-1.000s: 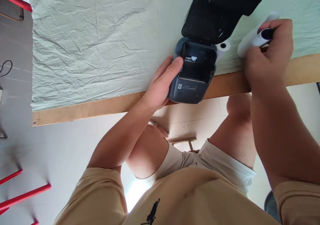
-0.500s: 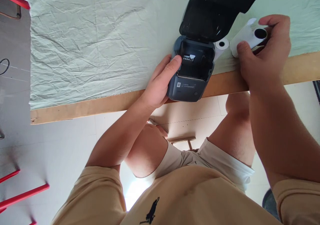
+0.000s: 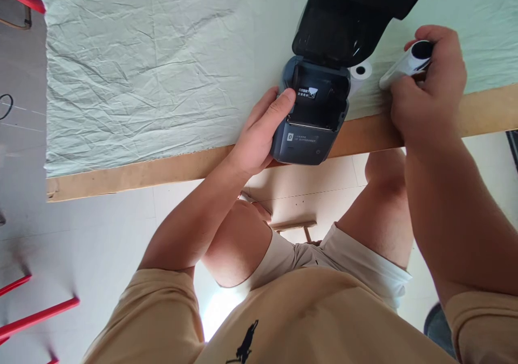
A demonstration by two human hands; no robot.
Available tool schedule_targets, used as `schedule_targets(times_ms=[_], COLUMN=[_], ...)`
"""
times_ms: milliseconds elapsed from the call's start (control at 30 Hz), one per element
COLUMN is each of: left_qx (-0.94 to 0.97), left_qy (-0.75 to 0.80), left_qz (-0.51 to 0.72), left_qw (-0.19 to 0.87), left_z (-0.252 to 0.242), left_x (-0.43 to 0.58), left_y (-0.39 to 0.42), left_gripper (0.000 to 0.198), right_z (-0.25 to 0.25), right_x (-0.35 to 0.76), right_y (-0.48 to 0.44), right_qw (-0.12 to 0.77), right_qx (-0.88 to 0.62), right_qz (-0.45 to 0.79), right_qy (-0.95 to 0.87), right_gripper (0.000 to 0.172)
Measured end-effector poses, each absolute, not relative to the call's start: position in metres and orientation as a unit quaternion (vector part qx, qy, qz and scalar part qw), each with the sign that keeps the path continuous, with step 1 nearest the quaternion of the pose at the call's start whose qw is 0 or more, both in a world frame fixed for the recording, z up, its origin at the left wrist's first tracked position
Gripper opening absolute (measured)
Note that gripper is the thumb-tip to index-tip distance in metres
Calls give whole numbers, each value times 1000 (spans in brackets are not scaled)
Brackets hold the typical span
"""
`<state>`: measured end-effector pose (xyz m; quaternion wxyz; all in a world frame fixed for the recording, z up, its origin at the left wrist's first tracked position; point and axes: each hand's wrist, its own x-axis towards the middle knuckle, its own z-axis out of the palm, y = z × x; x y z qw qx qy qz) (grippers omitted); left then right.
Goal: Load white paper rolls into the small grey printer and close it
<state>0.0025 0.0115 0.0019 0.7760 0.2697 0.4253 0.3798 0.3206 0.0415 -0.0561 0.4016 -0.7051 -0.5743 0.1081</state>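
Note:
My left hand (image 3: 265,129) grips the left side of a dark label printer (image 3: 307,143), its thumb on the rim of the roll bay. The printer's black lid (image 3: 343,24) is swung up and away from me, and the bay shows a small printed sticker but no roll. To the right, my right hand (image 3: 433,83) is closed around a white paper roll (image 3: 404,66) with a wide dark core facing up. Part of that roll is hidden by the fingers. Between printer and right hand stands a second white roll (image 3: 360,71) with a smaller core, partly behind the printer.
A wrinkled pale green cloth (image 3: 154,73) covers the table, whose wooden edge (image 3: 141,172) runs in front of me. The printer overhangs this edge. Red metal legs (image 3: 40,318) stand on the floor at left. A dark round object (image 3: 439,329) is at lower right.
The roll in my right hand has turned, and the loose paper end that stuck up at its far side no longer shows. The right hand has shifted slightly left; the left hand stays on the printer.

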Motion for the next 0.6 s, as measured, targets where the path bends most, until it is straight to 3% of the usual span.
schedule_targets(times_ms=[167, 333, 467, 600], left_qx=[319, 324, 324, 319], left_qy=[383, 390, 404, 424], left_qz=[402, 393, 397, 382], left_qw=[768, 767, 758, 757], left_z=[2, 6, 7, 10], left_x=[2, 0, 2, 1], left_y=[12, 13, 13, 15], left_gripper=[33, 46, 45, 25], right_z=[-65, -79, -82, -71], right_x=[317, 316, 324, 310], right_y=[49, 53, 58, 41], right_qw=[451, 473, 475, 614], right_qx=[-702, -685, -685, -540], right_qz=[42, 29, 2, -32], right_qy=[-549, -553, -552, -575], right_gripper=[73, 58, 69, 55])
